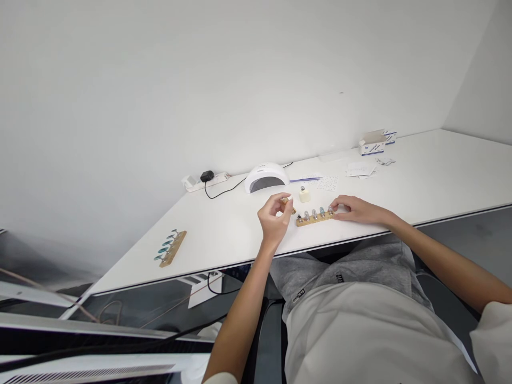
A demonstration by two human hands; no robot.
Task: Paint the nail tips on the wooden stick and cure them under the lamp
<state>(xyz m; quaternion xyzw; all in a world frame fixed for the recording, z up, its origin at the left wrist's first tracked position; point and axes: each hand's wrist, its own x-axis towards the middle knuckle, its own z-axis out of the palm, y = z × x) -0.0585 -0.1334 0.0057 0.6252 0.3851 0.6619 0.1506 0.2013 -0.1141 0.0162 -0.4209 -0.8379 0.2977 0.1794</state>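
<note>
In front of me on the white table lies a wooden nail-tip stand (pixel 315 220) carrying a row of silvery and blue nail tips (pixel 322 212). The thumb and fingers of my right hand (pixel 355 209) pinch its right end, by the last tip. My left hand (pixel 275 217) is raised at the stand's left end, its fingers curled round a small gold-coloured piece (pixel 285 201) whose kind I cannot make out. Just behind the stand stands a small pale-yellow bottle (pixel 304 196) with a dark top.
A white nail lamp (pixel 267 178) sits near the wall. Beside it are purple tweezers (pixel 305 180) and a sticker sheet (pixel 328 183). Another wooden stand (pixel 173 249) with teal tips lies far left. A power strip (pixel 208 182), papers (pixel 360 169) and an open box (pixel 372 143) line the back.
</note>
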